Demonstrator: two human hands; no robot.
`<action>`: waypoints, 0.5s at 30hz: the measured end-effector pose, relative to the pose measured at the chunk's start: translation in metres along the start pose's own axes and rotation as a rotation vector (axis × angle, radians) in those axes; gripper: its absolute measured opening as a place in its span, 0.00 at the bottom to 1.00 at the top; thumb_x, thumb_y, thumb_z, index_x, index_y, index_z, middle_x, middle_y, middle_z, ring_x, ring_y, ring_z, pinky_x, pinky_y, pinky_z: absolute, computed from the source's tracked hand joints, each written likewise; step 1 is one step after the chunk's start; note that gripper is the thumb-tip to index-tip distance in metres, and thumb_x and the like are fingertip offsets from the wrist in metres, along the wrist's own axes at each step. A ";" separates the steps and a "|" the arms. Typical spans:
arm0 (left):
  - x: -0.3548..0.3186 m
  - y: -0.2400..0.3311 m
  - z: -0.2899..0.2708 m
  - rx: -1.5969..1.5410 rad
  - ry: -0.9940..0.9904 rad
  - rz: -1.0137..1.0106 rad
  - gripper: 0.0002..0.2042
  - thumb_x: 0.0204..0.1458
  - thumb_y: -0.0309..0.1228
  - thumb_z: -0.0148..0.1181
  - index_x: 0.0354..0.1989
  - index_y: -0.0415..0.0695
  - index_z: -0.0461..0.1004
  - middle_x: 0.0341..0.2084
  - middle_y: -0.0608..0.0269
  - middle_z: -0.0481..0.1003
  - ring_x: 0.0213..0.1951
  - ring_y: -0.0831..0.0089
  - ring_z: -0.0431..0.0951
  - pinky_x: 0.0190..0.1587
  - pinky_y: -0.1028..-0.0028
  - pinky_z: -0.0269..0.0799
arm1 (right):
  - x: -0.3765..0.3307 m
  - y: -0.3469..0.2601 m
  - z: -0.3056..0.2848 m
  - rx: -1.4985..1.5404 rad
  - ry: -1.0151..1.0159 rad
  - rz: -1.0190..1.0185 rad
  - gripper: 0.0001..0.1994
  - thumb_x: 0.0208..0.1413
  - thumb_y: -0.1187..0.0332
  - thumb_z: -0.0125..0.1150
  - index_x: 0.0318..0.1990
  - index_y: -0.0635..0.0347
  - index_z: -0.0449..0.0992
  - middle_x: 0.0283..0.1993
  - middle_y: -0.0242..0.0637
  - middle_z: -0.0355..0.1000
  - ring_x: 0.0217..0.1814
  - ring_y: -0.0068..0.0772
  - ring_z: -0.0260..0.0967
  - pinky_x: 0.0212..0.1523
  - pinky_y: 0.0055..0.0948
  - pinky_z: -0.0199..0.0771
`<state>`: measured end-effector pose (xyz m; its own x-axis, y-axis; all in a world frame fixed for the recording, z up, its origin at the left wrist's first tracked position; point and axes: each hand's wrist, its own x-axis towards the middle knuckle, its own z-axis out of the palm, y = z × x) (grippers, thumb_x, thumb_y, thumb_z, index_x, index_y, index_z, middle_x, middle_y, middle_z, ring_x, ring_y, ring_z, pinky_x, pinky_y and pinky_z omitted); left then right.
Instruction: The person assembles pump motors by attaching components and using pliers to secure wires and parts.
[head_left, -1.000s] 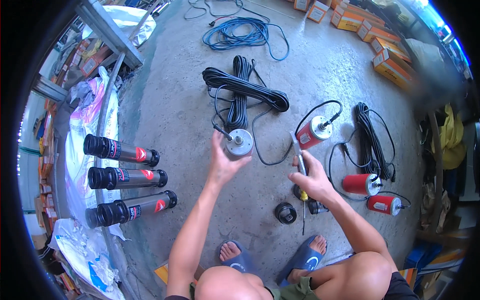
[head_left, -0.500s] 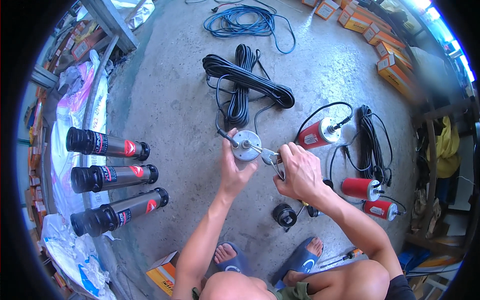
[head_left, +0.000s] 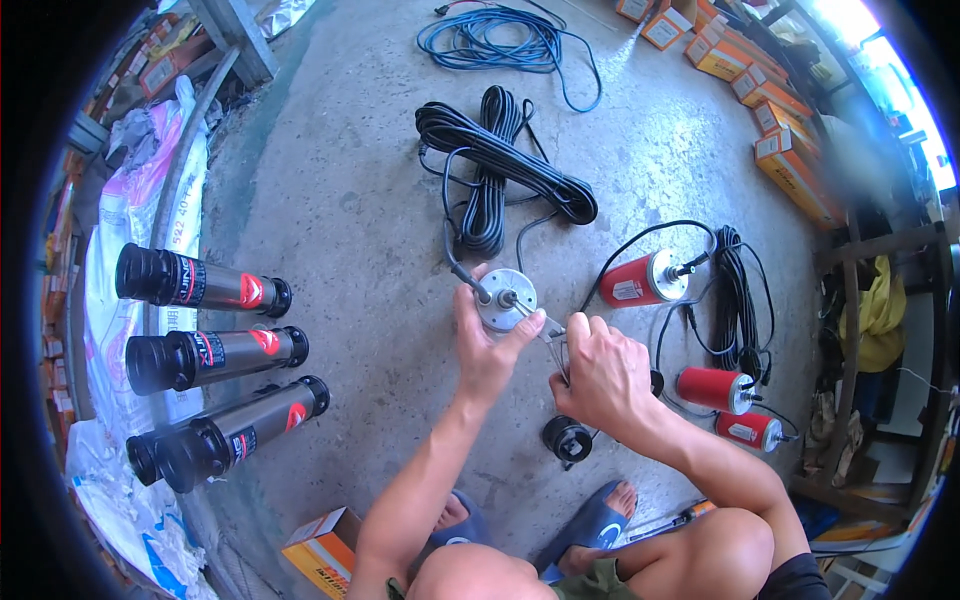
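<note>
Three black cylinders [head_left: 205,355] lie on bare concrete floor [head_left: 350,200].

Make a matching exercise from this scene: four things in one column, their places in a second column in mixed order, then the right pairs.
Things
1. round metal motor cap
2. blue cable coil
3. three black pump bodies
4. small black ring part

Places
A. lying side by side at the left
B. far across the floor, at the top
C. in the left hand
D. on the floor just below the right hand

Pairs: 1-C, 2-B, 3-A, 4-D
</note>
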<state>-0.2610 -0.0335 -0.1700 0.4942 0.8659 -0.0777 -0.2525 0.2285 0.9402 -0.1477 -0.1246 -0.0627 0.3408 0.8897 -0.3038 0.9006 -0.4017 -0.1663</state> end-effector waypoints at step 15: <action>-0.003 0.009 -0.004 0.048 0.080 0.041 0.33 0.53 0.31 0.74 0.62 0.39 0.59 0.51 0.58 0.67 0.50 0.74 0.73 0.49 0.74 0.75 | 0.009 0.006 -0.026 0.039 -0.039 -0.095 0.14 0.42 0.70 0.66 0.34 0.67 0.69 0.27 0.56 0.76 0.31 0.60 0.79 0.34 0.51 0.79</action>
<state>-0.2680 -0.0324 -0.1623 0.4160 0.9072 -0.0630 -0.2300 0.1720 0.9579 -0.1318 -0.1129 -0.0418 0.2428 0.9153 -0.3214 0.9169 -0.3248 -0.2322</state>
